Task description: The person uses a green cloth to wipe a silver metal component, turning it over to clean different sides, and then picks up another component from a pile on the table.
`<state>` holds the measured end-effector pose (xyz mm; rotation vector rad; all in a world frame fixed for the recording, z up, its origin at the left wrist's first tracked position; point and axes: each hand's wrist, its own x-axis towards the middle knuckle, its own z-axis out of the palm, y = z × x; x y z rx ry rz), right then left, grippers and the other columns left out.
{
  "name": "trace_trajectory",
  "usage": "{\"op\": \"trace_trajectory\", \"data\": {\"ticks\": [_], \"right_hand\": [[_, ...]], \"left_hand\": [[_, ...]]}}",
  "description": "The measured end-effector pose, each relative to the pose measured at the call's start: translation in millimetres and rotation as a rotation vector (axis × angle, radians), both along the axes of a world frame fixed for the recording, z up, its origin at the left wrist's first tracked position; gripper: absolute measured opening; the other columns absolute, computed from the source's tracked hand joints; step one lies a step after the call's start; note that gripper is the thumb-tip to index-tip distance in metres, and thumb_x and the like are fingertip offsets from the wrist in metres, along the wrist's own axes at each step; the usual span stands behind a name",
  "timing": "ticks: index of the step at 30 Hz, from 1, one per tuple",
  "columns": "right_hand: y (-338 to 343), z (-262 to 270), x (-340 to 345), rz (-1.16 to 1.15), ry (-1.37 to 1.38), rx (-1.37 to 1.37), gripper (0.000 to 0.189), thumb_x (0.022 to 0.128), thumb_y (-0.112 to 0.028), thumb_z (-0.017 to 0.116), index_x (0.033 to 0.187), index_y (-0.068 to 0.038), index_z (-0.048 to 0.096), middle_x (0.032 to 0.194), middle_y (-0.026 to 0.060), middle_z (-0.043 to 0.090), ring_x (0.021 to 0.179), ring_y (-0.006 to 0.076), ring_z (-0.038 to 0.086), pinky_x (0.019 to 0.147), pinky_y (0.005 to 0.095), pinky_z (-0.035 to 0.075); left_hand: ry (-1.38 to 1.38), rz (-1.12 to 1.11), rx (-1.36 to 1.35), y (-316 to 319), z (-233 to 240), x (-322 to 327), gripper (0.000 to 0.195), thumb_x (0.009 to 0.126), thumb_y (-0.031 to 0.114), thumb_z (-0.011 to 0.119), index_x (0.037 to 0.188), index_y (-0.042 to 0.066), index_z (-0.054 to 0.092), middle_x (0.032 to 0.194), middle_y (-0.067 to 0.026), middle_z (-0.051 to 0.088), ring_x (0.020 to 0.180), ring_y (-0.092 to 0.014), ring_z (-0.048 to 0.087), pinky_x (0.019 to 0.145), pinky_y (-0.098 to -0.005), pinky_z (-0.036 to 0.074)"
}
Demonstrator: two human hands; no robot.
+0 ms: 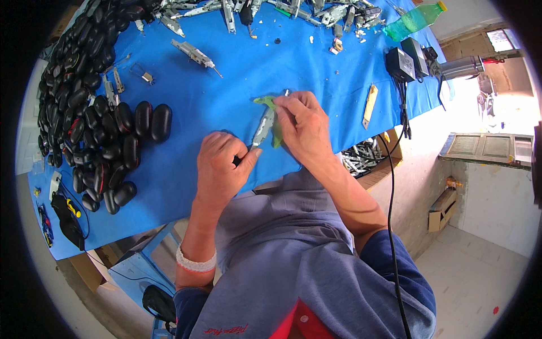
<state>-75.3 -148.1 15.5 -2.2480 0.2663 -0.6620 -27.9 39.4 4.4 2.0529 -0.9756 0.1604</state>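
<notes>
A slim grey plastic part [264,127], seemingly the inner frame of a small device, slants between my hands just above the blue tablecloth. My left hand [224,165] grips its lower end between thumb and curled fingers; something dark shows in that grip, too covered to name. With thumb and fingertips, my right hand [305,125] pinches a thin green cloth [277,135] against the upper end. The cloth hangs down beside the part, and the fingers hide some of it. A similar grey part with a thin metal tip [194,53] lies farther off, to the left.
Many black oval cases [101,156] are heaped on the left. Grey parts [228,15] line the far edge. At right are a green bottle [415,20], black power adapters [400,63], a yellowish strip [370,106] and a cardboard box of parts [396,154]. A black cable [391,220] passes my right arm.
</notes>
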Motion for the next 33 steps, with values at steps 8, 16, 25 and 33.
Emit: {"op": "trace_trajectory", "data": {"ticks": [8, 16, 25, 33], "right_hand": [[-6.3, 8.8, -23.6, -0.011, 0.051, 0.007, 0.019, 0.089, -0.002, 0.069, 0.108, -0.004, 0.071, 0.097, 0.0153, 0.065, 0.080, 0.0339, 0.066, 0.068, 0.0408, 0.053], [-1.2, 4.8, -14.9, 0.092, 0.008, -0.013, 0.021, 0.088, -0.002, 0.070, 0.108, -0.005, 0.073, 0.090, 0.0153, 0.062, 0.079, 0.0337, 0.063, 0.067, 0.0415, 0.052], [2.4, -3.8, -19.2, 0.198, -0.020, -0.077, 0.021, 0.087, -0.003, 0.070, 0.107, -0.005, 0.074, 0.091, 0.0140, 0.065, 0.082, 0.0305, 0.064, 0.070, 0.0391, 0.054], [-16.3, -2.0, -8.4, 0.138, -0.007, -0.111, 0.020, 0.088, -0.001, 0.066, 0.105, -0.006, 0.074, 0.097, 0.0153, 0.066, 0.079, 0.0327, 0.067, 0.067, 0.0402, 0.055]], "left_hand": [[-0.031, 0.032, 0.036, -3.0, 2.0, -3.9, 0.039, 0.070, 0.010, 0.087, 0.067, 0.011, 0.048, 0.065, -0.0025, 0.049, 0.066, -0.026, 0.051, 0.069, -0.0403, 0.041], [-0.076, 0.057, 0.116, -5.7, 4.4, -11.8, 0.031, 0.072, 0.014, 0.085, 0.069, 0.010, 0.055, 0.075, -0.0044, 0.052, 0.075, -0.027, 0.053, 0.075, -0.0421, 0.042], [-0.068, 0.074, 0.132, -3.7, -0.2, -13.2, 0.024, 0.076, 0.015, 0.082, 0.071, 0.009, 0.060, 0.076, -0.0048, 0.053, 0.080, -0.027, 0.055, 0.079, -0.0419, 0.043], [-0.073, 0.073, 0.114, -4.0, -0.2, -13.6, 0.024, 0.078, 0.015, 0.082, 0.071, 0.009, 0.060, 0.075, -0.0053, 0.053, 0.079, -0.026, 0.055, 0.079, -0.0421, 0.044]]}}
